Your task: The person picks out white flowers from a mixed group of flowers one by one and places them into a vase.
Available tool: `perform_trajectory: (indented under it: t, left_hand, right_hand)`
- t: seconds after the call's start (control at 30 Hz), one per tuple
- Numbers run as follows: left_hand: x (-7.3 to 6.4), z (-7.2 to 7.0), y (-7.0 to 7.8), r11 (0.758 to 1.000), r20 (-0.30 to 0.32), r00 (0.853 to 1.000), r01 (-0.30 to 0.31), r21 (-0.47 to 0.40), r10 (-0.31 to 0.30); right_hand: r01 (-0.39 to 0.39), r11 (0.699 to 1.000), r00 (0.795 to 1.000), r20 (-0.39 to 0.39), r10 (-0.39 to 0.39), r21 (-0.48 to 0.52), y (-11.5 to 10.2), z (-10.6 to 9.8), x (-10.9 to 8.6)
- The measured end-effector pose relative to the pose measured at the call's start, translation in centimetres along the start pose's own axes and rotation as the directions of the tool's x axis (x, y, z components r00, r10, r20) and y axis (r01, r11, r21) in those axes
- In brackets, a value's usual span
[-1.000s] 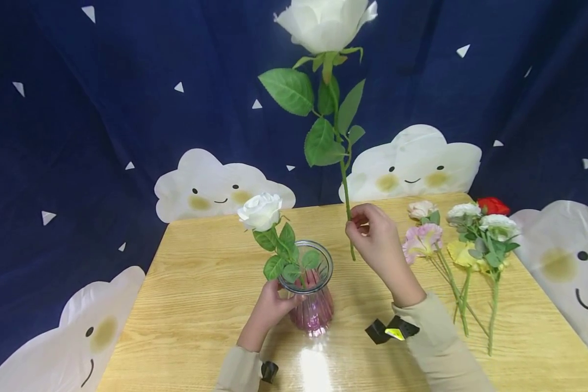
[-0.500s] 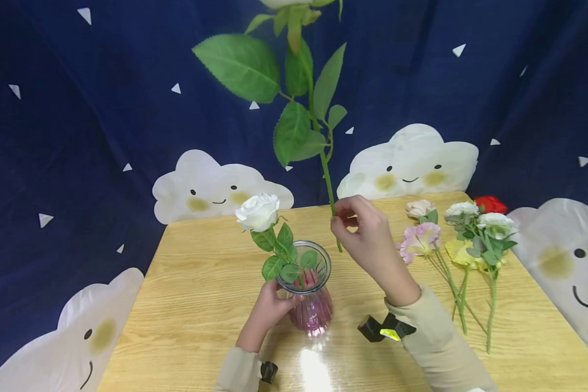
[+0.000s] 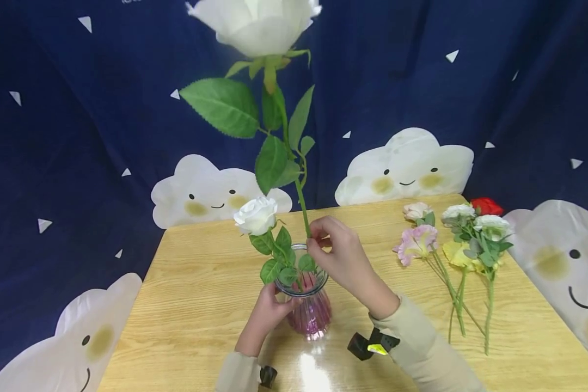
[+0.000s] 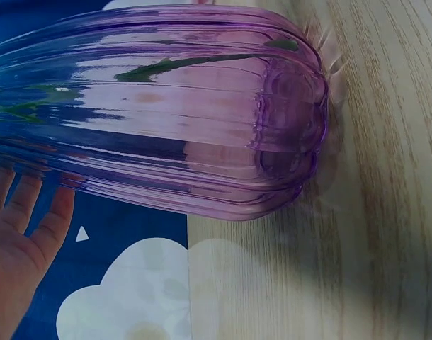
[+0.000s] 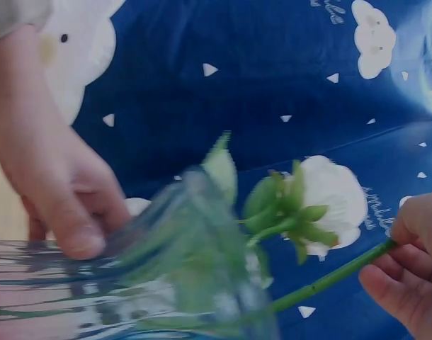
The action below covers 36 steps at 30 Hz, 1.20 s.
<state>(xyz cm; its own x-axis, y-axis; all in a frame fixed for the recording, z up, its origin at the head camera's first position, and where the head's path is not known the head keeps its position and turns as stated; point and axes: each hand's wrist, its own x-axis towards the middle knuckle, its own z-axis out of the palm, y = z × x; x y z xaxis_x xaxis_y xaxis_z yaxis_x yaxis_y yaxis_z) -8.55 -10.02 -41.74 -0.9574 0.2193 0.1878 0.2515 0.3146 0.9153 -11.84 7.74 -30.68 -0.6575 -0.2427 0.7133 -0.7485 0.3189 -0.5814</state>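
My left hand (image 3: 268, 314) grips the neck of a ribbed glass vase (image 3: 311, 318), tinted pink toward its base, which stands on the table. Out of its mouth leans a white rose (image 3: 256, 216) with green leaves. My right hand (image 3: 344, 260) pinches the lower stem of a second, taller white rose (image 3: 264, 27), holding it upright over the vase's mouth. In the right wrist view the held stem (image 5: 329, 276) reaches down to the vase rim. The left wrist view shows a stem (image 4: 195, 62) through the glass wall and my left fingers (image 4: 57, 219) against it.
On the right of the wooden table (image 3: 196, 305) lie several cut flowers: a pink one (image 3: 416, 243), a yellow one (image 3: 455, 253), white ones (image 3: 492, 226) and a red one (image 3: 487, 206). Behind hangs a dark blue curtain (image 3: 103, 65) with cloud shapes.
My right hand has moved left and down with the tall rose, from beside the vase to over its mouth. The left hand keeps its hold on the vase.
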Motion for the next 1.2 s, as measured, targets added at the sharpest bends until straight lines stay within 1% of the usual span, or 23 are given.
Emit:
perform_trajectory:
  t: [0.2, 0.3, 0.5, 0.63, 0.7, 0.77, 0.93, 1.07, 1.2]
  left_hand:
    - [-0.1, 0.1, -0.1, 1.0, -0.009, 1.0, -0.023, 0.004, 0.023]
    - [-0.1, 0.1, -0.1, 1.0, -0.014, 1.0, -0.025, 0.01, 0.025]
    - [0.0, 0.0, 0.1, 1.0, -0.003, 1.0, -0.015, -0.012, 0.015]
    - [0.0, -0.1, 0.1, 1.0, 0.023, 1.0, 0.013, -0.029, -0.012]
    - [-0.1, -0.1, 0.2, 0.999, 0.035, 0.999, 0.028, -0.037, -0.027]
    - [-0.1, -0.1, 0.2, 0.999, 0.033, 0.999, 0.033, -0.025, -0.032]
    - [-0.1, 0.0, 0.0, 1.0, -0.003, 1.0, 0.012, -0.011, -0.012]
    - [-0.2, 0.0, 0.0, 1.0, -0.01, 1.0, 0.012, -0.007, -0.012]
    - [-0.2, -0.1, 0.1, 1.0, -0.008, 1.0, 0.011, 0.005, -0.011]
  right_hand:
    - [-0.071, 0.997, 0.996, 0.052, 0.072, -0.02, 0.4, 0.6, -1.1]
    - [-0.088, 0.995, 0.993, 0.075, 0.092, -0.043, 0.7, 0.8, -1.6]
    - [-0.065, 0.988, 0.992, 0.099, 0.08, -0.143, 1.2, 1.2, -2.5]
    - [-0.049, 0.983, 0.992, 0.107, 0.069, -0.178, 1.6, 1.3, -3.0]
    - [-0.06, 0.979, 0.992, 0.1, 0.081, -0.194, 1.8, 1.2, -3.2]
    - [-0.084, 0.974, 0.991, 0.088, 0.104, -0.212, 2.1, 1.1, -3.4]
    - [-0.144, 0.956, 0.987, 0.038, 0.159, -0.256, 3.2, 0.4, -3.8]
    - [-0.162, 0.946, 0.985, 0.006, 0.171, -0.282, 4.4, -0.1, -4.2]
    - [-0.178, 0.93, 0.982, 0.0, 0.188, -0.32, 5.5, -0.6, -4.4]
